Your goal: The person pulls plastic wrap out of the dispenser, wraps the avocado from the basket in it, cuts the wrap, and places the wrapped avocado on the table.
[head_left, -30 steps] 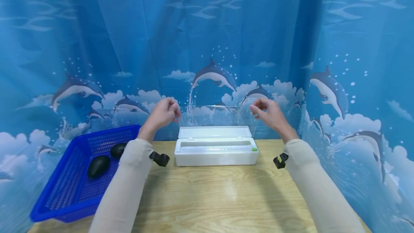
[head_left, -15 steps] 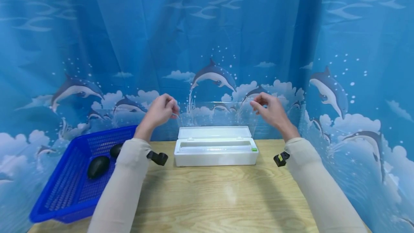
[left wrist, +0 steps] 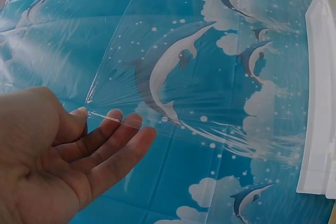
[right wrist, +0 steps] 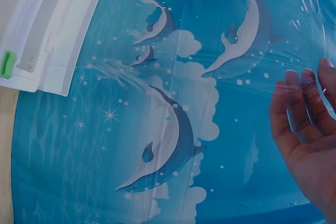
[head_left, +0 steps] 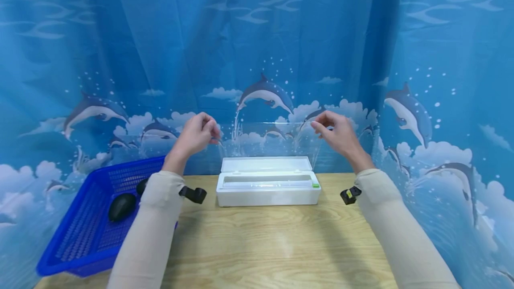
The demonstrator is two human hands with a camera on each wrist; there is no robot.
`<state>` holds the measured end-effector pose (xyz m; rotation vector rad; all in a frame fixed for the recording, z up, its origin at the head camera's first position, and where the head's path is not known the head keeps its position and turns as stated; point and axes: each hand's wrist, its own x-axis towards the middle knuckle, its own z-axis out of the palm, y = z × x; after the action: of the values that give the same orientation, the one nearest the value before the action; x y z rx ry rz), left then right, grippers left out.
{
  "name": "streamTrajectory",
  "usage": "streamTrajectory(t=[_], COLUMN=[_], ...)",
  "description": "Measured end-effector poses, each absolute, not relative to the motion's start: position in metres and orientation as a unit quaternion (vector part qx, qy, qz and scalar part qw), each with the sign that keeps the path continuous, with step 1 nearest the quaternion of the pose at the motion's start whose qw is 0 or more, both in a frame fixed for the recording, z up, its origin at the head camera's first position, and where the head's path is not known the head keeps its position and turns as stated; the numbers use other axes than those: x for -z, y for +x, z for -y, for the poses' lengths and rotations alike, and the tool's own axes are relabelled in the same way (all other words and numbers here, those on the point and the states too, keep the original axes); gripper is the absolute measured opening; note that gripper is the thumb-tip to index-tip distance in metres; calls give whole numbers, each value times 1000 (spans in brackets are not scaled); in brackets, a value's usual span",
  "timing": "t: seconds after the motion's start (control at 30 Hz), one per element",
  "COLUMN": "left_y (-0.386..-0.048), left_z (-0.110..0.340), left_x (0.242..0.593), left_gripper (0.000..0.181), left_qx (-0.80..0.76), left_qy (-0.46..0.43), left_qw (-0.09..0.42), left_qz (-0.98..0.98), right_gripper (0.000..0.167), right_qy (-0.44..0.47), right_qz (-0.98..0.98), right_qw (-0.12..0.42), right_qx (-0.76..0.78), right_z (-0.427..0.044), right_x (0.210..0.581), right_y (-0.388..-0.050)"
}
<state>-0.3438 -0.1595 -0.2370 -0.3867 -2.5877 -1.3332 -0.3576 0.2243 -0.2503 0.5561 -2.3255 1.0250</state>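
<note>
A sheet of clear cling film (head_left: 269, 142) stretches upward from a white cling film dispenser box (head_left: 269, 197) whose lid (head_left: 267, 164) stands raised at the back. My left hand (head_left: 196, 134) pinches the film's upper left corner between thumb and finger; in the left wrist view creases fan out from that pinch, the other fingers (left wrist: 113, 156) loosely bent. The right hand (head_left: 337, 135) pinches the upper right corner, its grip partly cut off at the edge of the right wrist view. Both hands are above and behind the box, apart from it.
A blue plastic basket (head_left: 52, 253) stands at the left, partly behind the left sleeve. Inside lie a dark avocado (head_left: 122, 207) and another avocado (head_left: 141, 186), partly covered. A green slider (head_left: 315, 185) sits at the box's right end. Dolphin-print curtain hangs close behind the wooden table (head_left: 257, 244).
Both hands have risen a little, the left also shifting slightly left. The film's top edge is higher and the sheet looks longer and tauter. Box and basket have stayed put.
</note>
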Motion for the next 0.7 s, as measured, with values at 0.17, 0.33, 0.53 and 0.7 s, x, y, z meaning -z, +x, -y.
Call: streamTrajectory(t=[0.17, 0.33, 0.53, 0.7], left_y=[-343, -341, -339, -338], left_z=[161, 162, 163, 163], left_x=[235, 234, 230, 227], left_gripper=[32, 32, 32, 32], left_qx=[450, 442, 436, 435], left_qy=[-133, -134, -140, -139], left_qw=[108, 115, 126, 127], left_qz=[877, 879, 880, 881], right_gripper=[25, 23, 23, 22], right_qy=[213, 217, 222, 223], right_qz=[861, 859, 855, 854], right_qw=[273, 284, 290, 295], right_qx=[-373, -366, -368, -367], right_z=[-224, -223, -222, -222], right_x=[247, 244, 241, 240], right_y=[-356, -353, -351, -351])
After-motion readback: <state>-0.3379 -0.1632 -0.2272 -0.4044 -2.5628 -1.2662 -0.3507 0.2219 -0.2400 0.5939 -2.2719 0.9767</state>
